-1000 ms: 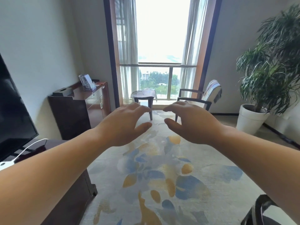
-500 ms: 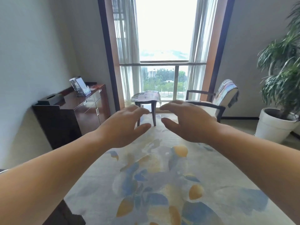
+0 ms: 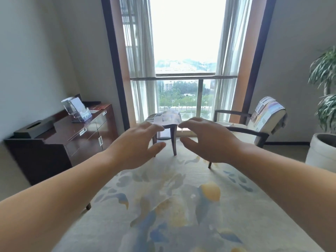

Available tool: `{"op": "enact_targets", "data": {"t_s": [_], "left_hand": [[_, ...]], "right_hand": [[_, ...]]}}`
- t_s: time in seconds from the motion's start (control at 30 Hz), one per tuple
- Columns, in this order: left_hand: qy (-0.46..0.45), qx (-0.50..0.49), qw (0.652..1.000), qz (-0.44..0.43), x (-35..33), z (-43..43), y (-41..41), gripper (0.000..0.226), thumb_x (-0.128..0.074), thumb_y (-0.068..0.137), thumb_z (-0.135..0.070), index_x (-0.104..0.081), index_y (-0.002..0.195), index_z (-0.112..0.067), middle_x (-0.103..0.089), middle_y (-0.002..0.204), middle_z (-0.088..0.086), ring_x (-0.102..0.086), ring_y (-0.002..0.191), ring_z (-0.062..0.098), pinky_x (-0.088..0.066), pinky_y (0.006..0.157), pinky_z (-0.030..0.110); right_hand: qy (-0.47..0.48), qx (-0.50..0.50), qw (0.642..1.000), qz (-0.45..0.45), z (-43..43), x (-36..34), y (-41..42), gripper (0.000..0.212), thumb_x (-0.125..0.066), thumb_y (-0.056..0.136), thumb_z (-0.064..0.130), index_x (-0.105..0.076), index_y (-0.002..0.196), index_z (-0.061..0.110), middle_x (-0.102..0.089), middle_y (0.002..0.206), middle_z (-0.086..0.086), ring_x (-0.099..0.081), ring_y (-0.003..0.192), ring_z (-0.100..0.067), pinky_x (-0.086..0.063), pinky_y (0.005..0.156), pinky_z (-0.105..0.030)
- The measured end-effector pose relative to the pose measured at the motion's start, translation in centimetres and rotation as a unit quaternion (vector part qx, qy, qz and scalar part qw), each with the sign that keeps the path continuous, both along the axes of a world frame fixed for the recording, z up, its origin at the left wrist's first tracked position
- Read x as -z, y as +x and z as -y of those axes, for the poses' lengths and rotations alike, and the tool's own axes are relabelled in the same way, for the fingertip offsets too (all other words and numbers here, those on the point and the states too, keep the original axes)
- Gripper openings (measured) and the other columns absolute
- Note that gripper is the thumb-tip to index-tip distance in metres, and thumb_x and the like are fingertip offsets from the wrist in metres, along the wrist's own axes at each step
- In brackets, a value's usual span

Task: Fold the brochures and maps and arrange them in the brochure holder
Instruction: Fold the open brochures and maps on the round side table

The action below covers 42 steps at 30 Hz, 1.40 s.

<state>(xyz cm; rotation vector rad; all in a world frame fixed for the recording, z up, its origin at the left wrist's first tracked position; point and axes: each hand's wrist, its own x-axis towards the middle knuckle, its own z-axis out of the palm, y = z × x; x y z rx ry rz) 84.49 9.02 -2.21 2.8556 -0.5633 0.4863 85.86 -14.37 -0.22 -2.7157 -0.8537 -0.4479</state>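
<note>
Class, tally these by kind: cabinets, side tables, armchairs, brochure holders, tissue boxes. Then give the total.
Cabinet: 1
Side table: 1
Armchair: 1
Brochure holder: 1
Tissue box: 1
Total: 5

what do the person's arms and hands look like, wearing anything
The left hand and right hand are bare: no gloves, no rings that show. The left forearm and right forearm are bare too, up to the picture's edge, with no sleeve, watch or bracelet in view.
</note>
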Motion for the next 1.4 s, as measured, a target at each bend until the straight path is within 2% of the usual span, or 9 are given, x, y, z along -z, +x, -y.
{"op": "enact_targets", "data": {"t_s": [0.2,0.4,0.63,0.8,0.9,1.17,1.4], "left_hand": [[-0.016,0.014,0.999,-0.026,0.3,-0.9,11.9,0.052,-0.045,0.095,-0.054,-0.042,0.142,-0.032,-0.044,0.147,-0.006,-0.044,0.134,0.017,-0.039,0.108,0.039],[-0.02,0.023,0.999,-0.023,1.4,-0.8,23.4,0.048,-0.046,0.095,-0.054,-0.042,0.138,-0.035,-0.047,0.141,-0.005,-0.048,0.128,0.018,-0.041,0.101,0.036],[-0.032,-0.001,0.999,-0.044,3.0,1.3,38.6,0.049,-0.044,0.095,-0.055,-0.042,0.14,-0.035,-0.047,0.141,-0.007,-0.048,0.126,0.016,-0.036,0.092,0.028],[-0.03,-0.023,0.997,-0.066,2.8,2.3,48.5,0.05,-0.044,0.096,-0.055,-0.04,0.142,-0.034,-0.041,0.148,-0.008,-0.043,0.132,0.015,-0.037,0.101,0.034],[-0.035,-0.025,0.996,-0.077,3.0,2.2,53.5,0.05,-0.044,0.096,-0.055,-0.041,0.141,-0.035,-0.04,0.149,-0.008,-0.042,0.133,0.015,-0.037,0.103,0.036],[-0.032,-0.039,0.995,-0.092,5.6,-1.8,67.6,0.05,-0.044,0.095,-0.056,-0.04,0.141,-0.036,-0.042,0.148,-0.009,-0.043,0.133,0.015,-0.038,0.104,0.036],[-0.05,-0.026,0.994,-0.095,6.9,-6.6,81.6,0.051,-0.045,0.095,-0.055,-0.04,0.141,-0.036,-0.042,0.147,-0.009,-0.042,0.134,0.013,-0.036,0.104,0.034]], "right_hand": [[-0.001,0.016,1.0,-0.02,-1.8,0.1,10.5,0.043,-0.047,0.097,0.045,-0.051,0.136,0.031,-0.056,0.133,0.007,-0.057,0.116,-0.018,-0.047,0.091,-0.034],[0.01,0.013,0.999,-0.034,-2.3,1.3,22.3,0.042,-0.05,0.095,0.045,-0.053,0.136,0.032,-0.057,0.133,0.007,-0.058,0.113,-0.016,-0.047,0.088,-0.031],[0.01,-0.005,0.999,-0.047,-0.7,2.4,38.1,0.047,-0.051,0.095,0.046,-0.052,0.138,0.028,-0.053,0.139,0.006,-0.056,0.121,-0.018,-0.047,0.098,-0.038],[0.029,-0.004,0.998,-0.057,0.6,2.4,49.0,0.046,-0.05,0.096,0.047,-0.051,0.138,0.03,-0.051,0.143,0.009,-0.053,0.125,-0.016,-0.044,0.096,-0.033],[0.035,-0.008,0.996,-0.077,0.3,2.9,54.5,0.045,-0.051,0.096,0.048,-0.05,0.138,0.032,-0.051,0.142,0.008,-0.054,0.123,-0.017,-0.045,0.096,-0.035],[0.035,0.003,0.994,-0.107,-2.7,5.3,69.0,0.045,-0.052,0.095,0.047,-0.051,0.138,0.033,-0.049,0.144,0.01,-0.05,0.128,-0.016,-0.043,0.095,-0.033],[0.01,0.032,0.993,-0.112,-6.5,6.1,81.7,0.046,-0.051,0.096,0.049,-0.049,0.139,0.034,-0.048,0.145,0.01,-0.054,0.124,-0.019,-0.044,0.095,-0.034]]}}
